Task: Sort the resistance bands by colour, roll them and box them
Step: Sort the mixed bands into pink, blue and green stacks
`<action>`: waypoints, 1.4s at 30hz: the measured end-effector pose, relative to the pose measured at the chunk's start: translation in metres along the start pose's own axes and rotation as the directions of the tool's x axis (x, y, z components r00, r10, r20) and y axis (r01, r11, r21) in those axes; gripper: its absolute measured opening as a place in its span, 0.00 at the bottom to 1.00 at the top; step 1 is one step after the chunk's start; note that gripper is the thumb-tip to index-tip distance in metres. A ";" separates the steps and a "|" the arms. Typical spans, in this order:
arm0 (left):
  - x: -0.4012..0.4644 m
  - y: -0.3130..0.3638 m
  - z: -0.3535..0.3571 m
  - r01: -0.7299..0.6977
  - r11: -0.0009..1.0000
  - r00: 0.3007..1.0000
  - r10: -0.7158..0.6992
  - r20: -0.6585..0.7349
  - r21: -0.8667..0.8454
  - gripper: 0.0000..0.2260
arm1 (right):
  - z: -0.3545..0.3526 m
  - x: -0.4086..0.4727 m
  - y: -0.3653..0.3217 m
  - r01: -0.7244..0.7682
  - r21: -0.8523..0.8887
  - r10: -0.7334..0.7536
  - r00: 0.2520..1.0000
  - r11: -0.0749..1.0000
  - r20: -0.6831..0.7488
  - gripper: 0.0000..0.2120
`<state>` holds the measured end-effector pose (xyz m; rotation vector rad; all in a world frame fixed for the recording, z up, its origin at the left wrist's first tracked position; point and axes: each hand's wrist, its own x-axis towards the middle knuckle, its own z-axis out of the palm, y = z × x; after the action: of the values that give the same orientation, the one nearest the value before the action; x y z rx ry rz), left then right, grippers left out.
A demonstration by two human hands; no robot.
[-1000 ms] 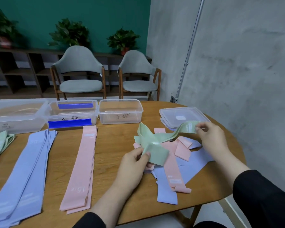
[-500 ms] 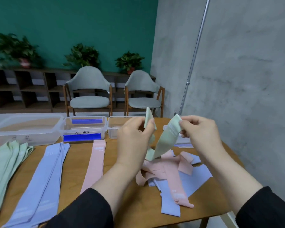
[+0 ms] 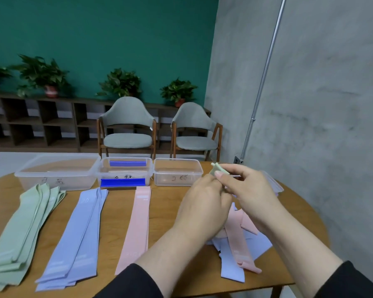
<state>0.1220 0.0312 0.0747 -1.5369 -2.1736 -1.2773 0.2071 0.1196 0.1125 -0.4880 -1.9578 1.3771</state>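
Both my hands are raised together above the table's right half, holding one pale green band; only its folded end shows above my fingers. My right hand pinches that end, and my left hand grips the rest, which is hidden behind it. Beneath the hands lies a mixed heap of pink and lilac bands. Sorted flat piles lie to the left: green bands, lilac bands and a pink band.
Three clear plastic boxes stand along the far side: a large one, a middle one with blue clips and a small one. Clear lids lie at the right, by the round wooden table's edge. Two chairs stand beyond.
The green band was lifted off the mixed heap. My hands have since come close together with it, so most of it is now hidden between them.
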 end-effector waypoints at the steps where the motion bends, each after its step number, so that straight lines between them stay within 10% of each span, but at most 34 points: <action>1: 0.000 -0.002 -0.003 0.001 1.000 1.000 -0.001 0.024 -0.004 0.19 | -0.002 0.001 0.001 0.007 -0.019 -0.007 1.000 1.000 -0.021 0.06; 8: 0.023 -0.013 -0.037 -0.002 0.996 0.998 -0.004 -0.067 -0.087 0.13 | -0.010 0.002 -0.009 -0.002 -0.081 0.004 1.000 0.997 0.025 0.08; 15: 0.027 -0.014 -0.042 0.136 0.956 0.983 -0.162 -0.081 -0.262 0.01 | -0.004 -0.001 -0.008 -0.105 0.269 0.069 0.988 0.957 0.139 0.10; 29: 0.014 -0.022 -0.021 0.238 0.872 0.947 -0.306 -0.098 -0.428 0.02 | 0.000 0.007 -0.002 -0.247 0.438 0.260 0.965 0.864 0.031 0.07; 42: 0.012 -0.013 -0.013 0.283 0.762 0.922 -0.384 -0.054 -0.582 0.03 | -0.005 0.000 0.000 -0.101 0.127 0.094 0.994 0.987 0.063 0.12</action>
<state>0.1019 0.0291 0.0831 -1.1420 -2.1271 -2.2499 0.2104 0.1231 0.1139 -0.4940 -1.8950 1.5851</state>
